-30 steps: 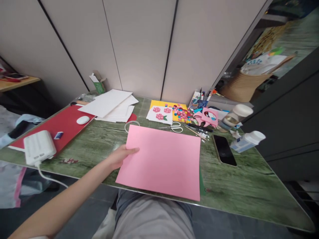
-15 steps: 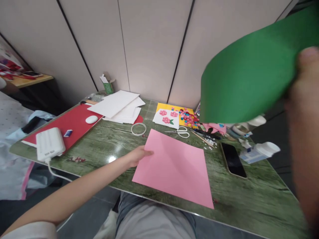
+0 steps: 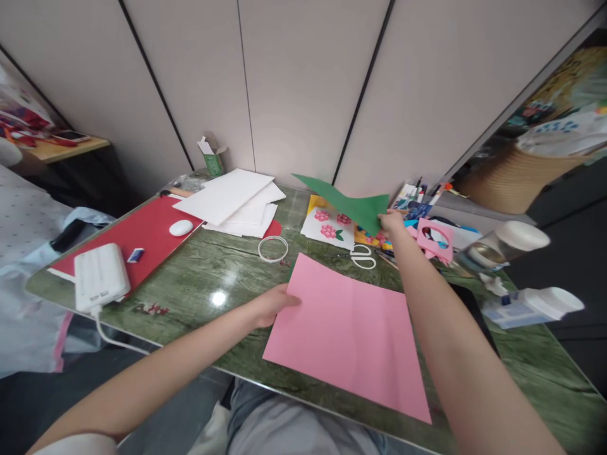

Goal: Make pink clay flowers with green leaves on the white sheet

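A large pink sheet [image 3: 351, 335] lies at the table's front edge, its left side pinched by my left hand [image 3: 277, 304]. Farther back, my right hand [image 3: 392, 222] grips the right corner of a green sheet [image 3: 348, 201], which is bent and held above the yellow sheet [image 3: 313, 202]. Beneath it, a white card [image 3: 327, 229] shows pink flowers and a green leaf. White-handled scissors [image 3: 363, 256] are just in front of the card. Small coloured pieces lie partly hidden by the green sheet and my right hand.
White papers [image 3: 232, 196], a white ring [image 3: 273, 249] and a red sheet [image 3: 156, 230] with a power bank [image 3: 100, 277] are on the left. Bottles [image 3: 533, 306] and a phone [image 3: 474, 316], partly behind my right arm, are on the right. A person's clothing shows far left.
My right hand has brought the green sheet from the upper right down and left, over the card and yellow sheet. My left hand keeps hold of the pink sheet. The view has shifted slightly.
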### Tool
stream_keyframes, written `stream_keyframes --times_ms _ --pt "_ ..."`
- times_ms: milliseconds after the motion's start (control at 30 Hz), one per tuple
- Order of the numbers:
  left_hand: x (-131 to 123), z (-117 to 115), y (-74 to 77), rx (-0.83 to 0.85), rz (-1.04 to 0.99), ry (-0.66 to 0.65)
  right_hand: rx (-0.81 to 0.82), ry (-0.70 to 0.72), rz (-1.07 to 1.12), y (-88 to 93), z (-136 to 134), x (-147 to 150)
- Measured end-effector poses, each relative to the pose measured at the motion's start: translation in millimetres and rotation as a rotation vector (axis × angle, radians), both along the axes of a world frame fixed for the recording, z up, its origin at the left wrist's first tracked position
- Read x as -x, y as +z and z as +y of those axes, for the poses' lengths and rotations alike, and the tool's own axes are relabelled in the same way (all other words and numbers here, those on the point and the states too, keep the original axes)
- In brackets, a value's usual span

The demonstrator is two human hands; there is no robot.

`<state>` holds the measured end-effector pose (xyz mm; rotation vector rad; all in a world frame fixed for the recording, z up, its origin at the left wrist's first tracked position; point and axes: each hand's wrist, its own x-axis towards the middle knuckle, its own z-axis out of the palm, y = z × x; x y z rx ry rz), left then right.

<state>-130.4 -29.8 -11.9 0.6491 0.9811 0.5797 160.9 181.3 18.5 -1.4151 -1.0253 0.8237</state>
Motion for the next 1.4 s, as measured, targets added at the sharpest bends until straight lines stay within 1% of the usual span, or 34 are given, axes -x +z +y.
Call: stream_keyframes --times_ms 67,200,300,400,500,633,733,800,933,1000,1067,1133,1167,1233,1267,1333,1400 --pt "0 0 -0.7 0.007 -0.013 -0.005 0.022 0.002 0.078 -3.2 9 8" --pt "-1 2 -0.9 0.019 -0.022 0.000 0.029 0.031 0.242 -3.3 26 29" --pt "-1 2 -0.7 0.021 -0.013 0.006 0.032 0.064 0.355 -5.9 33 44" --pt "-1 2 -1.1 0.022 0.000 0.003 0.036 0.071 0.449 -8.6 38 51" --pt "0 2 -2.1 0.025 0.005 0.001 0.039 0.050 0.518 -3.3 43 44" --pt "1 3 -3.8 0.024 -0.006 -0.009 0.028 0.017 0.569 16.4 48 20" --pt "0 3 -4.3 0.014 -0.023 0.011 0.039 0.033 0.574 25.0 46 16" --pt "-2 1 -3.8 0.014 -0.026 0.037 0.063 0.075 0.565 22.8 42 27" --pt "-4 -2 -2.3 -0.002 -0.041 0.072 0.139 0.200 0.532 11.2 32 63" --pt "-2 -2 -2.7 -0.021 -0.040 0.086 0.179 0.241 0.506 11.1 26 73" --pt "1 -1 -3.9 -0.037 -0.031 0.102 0.203 0.249 0.476 17.3 14 70" --pt "5 -1 -5.1 -0.046 -0.019 0.122 0.204 0.254 0.449 26.9 -7 54" --pt "7 -1 -5.3 -0.051 -0.012 0.129 0.195 0.260 0.439 31.5 -23 41" --pt "12 -2 -4.6 -0.068 0.003 0.128 0.205 0.349 0.404 37.1 -61 9" --pt "14 -3 -3.6 -0.082 0.013 0.124 0.219 0.355 0.399 37.1 -83 -8" --pt "16 -5 -0.6 -0.124 0.038 0.120 0.282 0.290 0.375 30.7 -131 -42" --pt "17 -6 3.3 -0.175 0.072 0.116 0.367 0.221 0.374 17.5 -177 -69"
